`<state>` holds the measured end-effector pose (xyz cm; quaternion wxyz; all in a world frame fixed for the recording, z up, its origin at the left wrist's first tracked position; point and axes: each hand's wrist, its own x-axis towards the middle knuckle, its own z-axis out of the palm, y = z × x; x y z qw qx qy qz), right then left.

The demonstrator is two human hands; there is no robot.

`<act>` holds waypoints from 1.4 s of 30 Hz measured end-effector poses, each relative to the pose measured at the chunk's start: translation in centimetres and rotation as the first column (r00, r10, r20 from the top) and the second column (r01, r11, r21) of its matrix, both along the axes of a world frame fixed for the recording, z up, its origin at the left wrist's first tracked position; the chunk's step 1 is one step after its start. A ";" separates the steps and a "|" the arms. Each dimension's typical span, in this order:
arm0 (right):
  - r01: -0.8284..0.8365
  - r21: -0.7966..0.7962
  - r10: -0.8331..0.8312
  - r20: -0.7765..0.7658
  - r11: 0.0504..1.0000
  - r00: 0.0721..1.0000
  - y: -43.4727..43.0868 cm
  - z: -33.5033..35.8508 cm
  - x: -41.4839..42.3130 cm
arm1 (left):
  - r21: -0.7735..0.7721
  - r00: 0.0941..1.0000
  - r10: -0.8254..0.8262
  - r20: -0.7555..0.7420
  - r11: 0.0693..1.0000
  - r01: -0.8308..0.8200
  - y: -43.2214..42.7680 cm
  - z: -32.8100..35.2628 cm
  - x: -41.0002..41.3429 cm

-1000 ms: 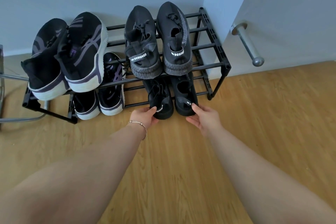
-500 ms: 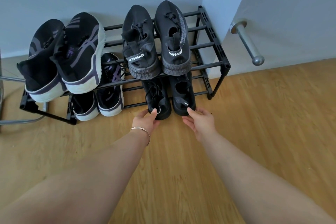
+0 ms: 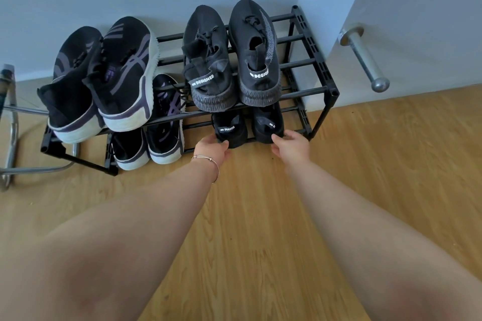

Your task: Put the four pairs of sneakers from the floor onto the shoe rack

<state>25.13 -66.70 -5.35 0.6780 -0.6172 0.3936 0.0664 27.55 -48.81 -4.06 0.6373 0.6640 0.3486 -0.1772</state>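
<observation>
Reading "DESIGNED", white heel tabs [image 3: 204,81] of black sneakers [image 3: 254,55].

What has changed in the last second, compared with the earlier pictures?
The lower all-black pair has slid deeper under the top shelf of the shoe rack, pushed at the heels by the left hand and right hand. The other three pairs did not move.
</observation>
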 end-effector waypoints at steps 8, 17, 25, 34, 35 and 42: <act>-0.017 0.051 0.017 0.002 0.999 1.000 0.3 -0.6 -0.7 | -0.153 0.999 0.019 -0.027 0.988 -0.023 0.6 -0.3 -0.4; -0.235 -0.117 0.230 -0.051 0.965 0.972 0.0 0.2 -0.9 | 0.115 0.968 -0.250 -0.020 0.961 0.251 0.9 -0.8 -0.7; -0.585 -0.523 0.535 -0.264 0.620 0.802 0.1 2.1 -1.3 | 0.601 0.668 -0.688 -0.285 0.414 0.683 1.6 0.5 -1.3; -0.709 -0.681 0.562 -0.665 -0.186 0.491 0.8 3.5 -3.5 | 0.788 0.394 -0.741 -0.543 -0.288 0.544 2.5 0.5 -3.1; -0.699 -0.678 0.552 -0.681 -0.227 0.482 0.8 3.8 -3.8 | 0.788 0.390 -0.741 -0.546 -0.298 0.538 2.7 0.8 -3.3; -0.764 -0.588 0.505 -0.760 -0.266 0.409 3.8 10.9 -7.5 | 0.780 0.397 -0.748 -0.532 -0.250 0.574 6.2 7.8 -8.2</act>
